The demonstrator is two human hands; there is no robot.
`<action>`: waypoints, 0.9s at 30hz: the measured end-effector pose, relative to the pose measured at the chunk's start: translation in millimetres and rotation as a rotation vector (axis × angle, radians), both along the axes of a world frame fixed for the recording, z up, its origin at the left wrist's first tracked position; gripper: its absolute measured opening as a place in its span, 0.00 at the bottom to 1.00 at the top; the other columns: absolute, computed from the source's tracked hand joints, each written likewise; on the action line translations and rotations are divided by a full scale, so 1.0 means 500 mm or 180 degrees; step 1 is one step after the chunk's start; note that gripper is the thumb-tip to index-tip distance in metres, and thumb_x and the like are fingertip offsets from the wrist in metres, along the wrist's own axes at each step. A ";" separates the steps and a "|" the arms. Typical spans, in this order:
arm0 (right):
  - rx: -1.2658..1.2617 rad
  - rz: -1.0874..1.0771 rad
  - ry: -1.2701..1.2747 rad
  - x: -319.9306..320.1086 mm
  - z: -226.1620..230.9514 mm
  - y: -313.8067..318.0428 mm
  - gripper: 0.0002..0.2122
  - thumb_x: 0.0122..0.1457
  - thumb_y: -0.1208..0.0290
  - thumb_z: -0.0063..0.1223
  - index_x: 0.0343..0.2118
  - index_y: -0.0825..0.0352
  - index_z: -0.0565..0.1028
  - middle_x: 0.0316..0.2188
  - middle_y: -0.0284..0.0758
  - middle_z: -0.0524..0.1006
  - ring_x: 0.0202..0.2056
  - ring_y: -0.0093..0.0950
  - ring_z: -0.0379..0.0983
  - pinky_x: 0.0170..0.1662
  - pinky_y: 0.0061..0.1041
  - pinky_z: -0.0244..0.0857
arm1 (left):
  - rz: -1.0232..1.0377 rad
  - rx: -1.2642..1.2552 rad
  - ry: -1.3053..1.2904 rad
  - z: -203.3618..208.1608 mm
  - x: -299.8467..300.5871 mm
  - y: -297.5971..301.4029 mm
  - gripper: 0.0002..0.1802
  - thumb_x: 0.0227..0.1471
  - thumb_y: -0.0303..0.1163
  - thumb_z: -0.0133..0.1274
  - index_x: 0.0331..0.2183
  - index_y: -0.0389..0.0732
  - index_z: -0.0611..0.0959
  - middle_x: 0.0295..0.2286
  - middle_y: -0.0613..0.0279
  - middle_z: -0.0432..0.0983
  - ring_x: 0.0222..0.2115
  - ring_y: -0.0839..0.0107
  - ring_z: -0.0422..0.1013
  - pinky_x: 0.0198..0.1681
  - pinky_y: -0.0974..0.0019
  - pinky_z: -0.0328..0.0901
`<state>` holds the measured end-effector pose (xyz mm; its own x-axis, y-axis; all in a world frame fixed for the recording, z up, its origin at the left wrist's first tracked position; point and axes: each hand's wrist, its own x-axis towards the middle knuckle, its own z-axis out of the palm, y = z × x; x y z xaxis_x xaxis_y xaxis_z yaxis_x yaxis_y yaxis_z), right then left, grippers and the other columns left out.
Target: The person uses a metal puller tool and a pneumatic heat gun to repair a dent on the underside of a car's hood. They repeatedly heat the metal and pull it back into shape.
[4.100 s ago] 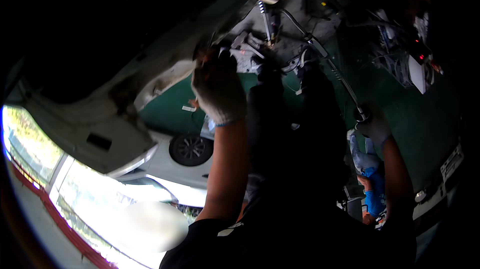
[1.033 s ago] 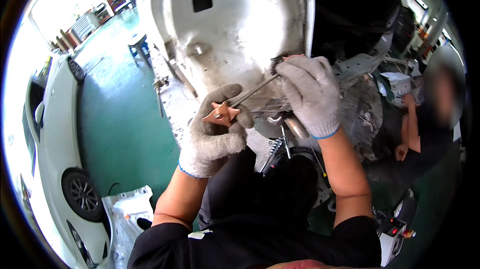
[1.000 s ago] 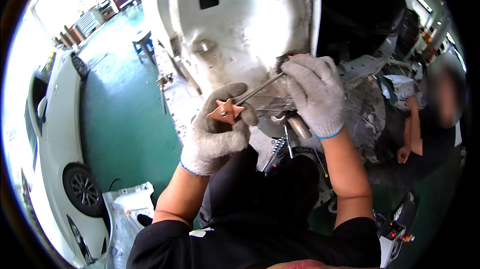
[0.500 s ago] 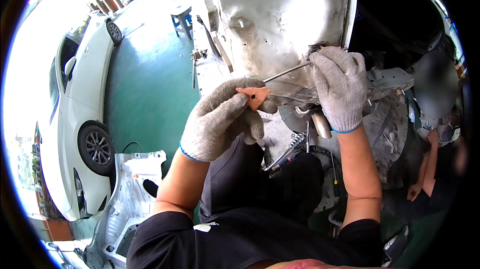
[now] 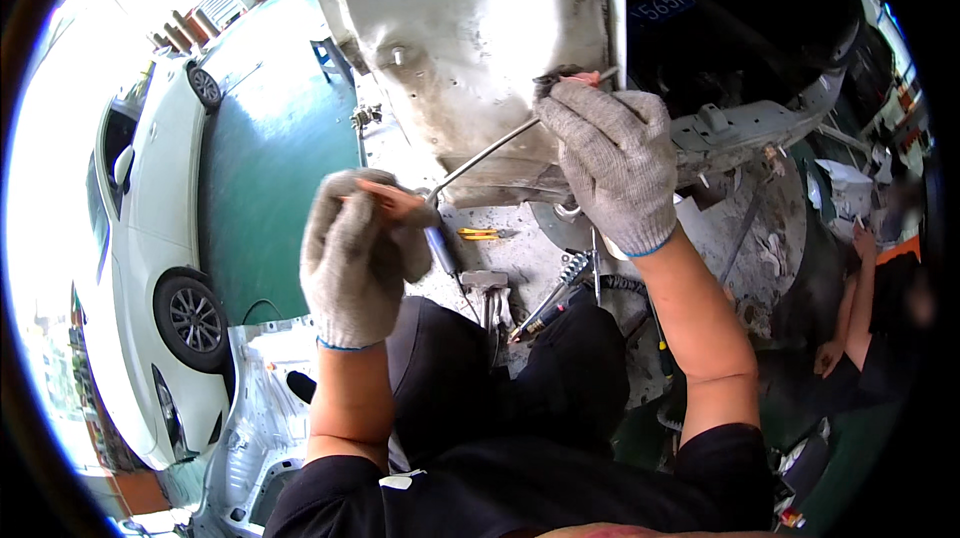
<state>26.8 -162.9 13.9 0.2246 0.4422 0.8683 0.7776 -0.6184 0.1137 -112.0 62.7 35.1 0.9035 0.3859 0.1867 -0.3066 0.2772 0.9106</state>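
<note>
My left hand, in a grey knit glove, is closed round a thin orange piece seen nearly edge-on. A thin metal rod runs from beside that hand up to my right hand, also gloved. My right fingers are wrapped round the rod, whose far tip shows beyond them. A dark ragged clump and another bit of orange stick out above the right fingers; how they join the rod is hidden. Just behind the hands stands a worn white car body panel with dents, stains and a rectangular hole.
Yellow-handled pliers, a hammer-like tool and a coil-spring tool lie before my knees. A white car stands at left, near a bare silver body panel. Another person's arm is at right.
My left hand has moved left, turning the orange piece from its holed flat face to its edge. My right hand has moved left and slightly up with the rod. The view has shifted.
</note>
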 end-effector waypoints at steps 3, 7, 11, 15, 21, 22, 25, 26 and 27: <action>0.0262 0.0395 0.0111 -0.003 -0.016 -0.025 0.16 0.53 0.75 0.60 0.46 0.58 0.82 0.52 0.28 0.79 0.47 0.30 0.72 0.51 0.31 0.69 | 0.0199 0.0044 -0.0281 0.003 0.039 0.002 0.14 0.67 0.37 0.48 0.44 0.36 0.77 0.32 0.59 0.75 0.33 0.71 0.74 0.34 0.70 0.68; 0.0671 0.0903 0.0127 0.002 -0.014 -0.041 0.14 0.57 0.74 0.60 0.47 0.61 0.81 0.50 0.34 0.79 0.48 0.33 0.75 0.51 0.33 0.72 | -0.0077 -0.0128 -0.0115 -0.043 0.066 -0.008 0.13 0.68 0.36 0.45 0.45 0.36 0.77 0.39 0.55 0.78 0.42 0.60 0.77 0.50 0.53 0.72; 0.1238 0.0566 0.0269 0.031 -0.018 -0.053 0.12 0.59 0.72 0.61 0.47 0.64 0.79 0.47 0.39 0.80 0.48 0.33 0.75 0.52 0.32 0.72 | -0.0469 -0.0693 0.0249 -0.036 0.068 -0.057 0.13 0.68 0.39 0.48 0.42 0.39 0.78 0.36 0.57 0.77 0.39 0.61 0.77 0.37 0.63 0.72; 0.1425 -0.0130 0.0859 0.084 -0.073 -0.110 0.13 0.60 0.67 0.62 0.46 0.64 0.79 0.45 0.40 0.80 0.46 0.38 0.78 0.49 0.35 0.73 | -0.1107 -0.1124 0.0360 -0.027 0.076 -0.014 0.12 0.67 0.41 0.49 0.32 0.45 0.73 0.24 0.70 0.62 0.21 0.78 0.55 0.18 0.75 0.51; 0.1209 -0.0202 0.1171 0.043 -0.096 -0.124 0.11 0.61 0.64 0.59 0.40 0.65 0.80 0.33 0.40 0.81 0.38 0.39 0.79 0.44 0.39 0.73 | -0.0636 -0.0001 0.0244 -0.129 -0.017 0.163 0.14 0.66 0.43 0.49 0.31 0.46 0.73 0.19 0.71 0.61 0.15 0.79 0.55 0.16 0.74 0.49; 0.0996 -0.0350 0.0968 0.047 -0.103 -0.125 0.10 0.61 0.64 0.59 0.39 0.66 0.80 0.32 0.40 0.80 0.37 0.40 0.78 0.43 0.40 0.73 | -0.0436 0.0170 0.0437 -0.172 -0.035 0.194 0.15 0.66 0.44 0.50 0.30 0.46 0.73 0.18 0.71 0.63 0.15 0.79 0.56 0.17 0.73 0.50; 0.1089 -0.0318 0.0685 0.046 -0.107 -0.115 0.09 0.59 0.65 0.59 0.35 0.65 0.77 0.30 0.40 0.78 0.34 0.41 0.76 0.39 0.42 0.71 | -0.0238 0.0015 0.1472 -0.358 -0.065 0.287 0.14 0.64 0.44 0.52 0.30 0.45 0.75 0.18 0.70 0.64 0.16 0.78 0.58 0.18 0.72 0.53; 0.1102 -0.0401 0.0609 0.046 -0.109 -0.117 0.08 0.58 0.65 0.59 0.35 0.64 0.77 0.30 0.40 0.78 0.34 0.41 0.75 0.39 0.42 0.71 | -0.0096 -0.0036 0.1893 -0.445 -0.063 0.319 0.14 0.63 0.43 0.52 0.29 0.46 0.76 0.19 0.70 0.65 0.16 0.78 0.59 0.19 0.73 0.54; 0.1191 -0.0414 0.0582 0.048 -0.117 -0.116 0.08 0.58 0.66 0.58 0.35 0.64 0.76 0.29 0.39 0.77 0.35 0.41 0.75 0.39 0.43 0.71 | -0.0147 -0.0169 0.2220 -0.525 -0.067 0.337 0.14 0.63 0.43 0.52 0.29 0.46 0.76 0.19 0.69 0.66 0.16 0.77 0.60 0.19 0.73 0.55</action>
